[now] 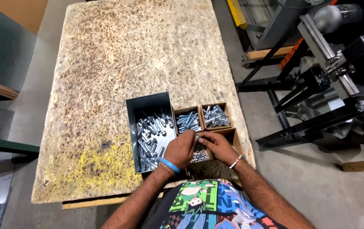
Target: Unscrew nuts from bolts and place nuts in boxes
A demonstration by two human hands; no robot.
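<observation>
My left hand [182, 149] and my right hand [216, 145] meet fingertip to fingertip over a small cardboard box of nuts [199, 156] near the table's front edge. Between the fingers sits a small silvery metal piece [197, 137], held by both hands; its exact kind is too small to tell. A grey metal bin [148, 106] full of silver bolts lies just left of my left hand. Two small cardboard boxes of bolts [188, 121] [216, 116] stand just behind my hands.
The boxes sit on a rough chipboard tabletop [126, 59] with a yellow paint stain at the front left. Black metal machine frames [317, 85] stand on the concrete floor to the right. A green-edged bench [4, 146] is at the left.
</observation>
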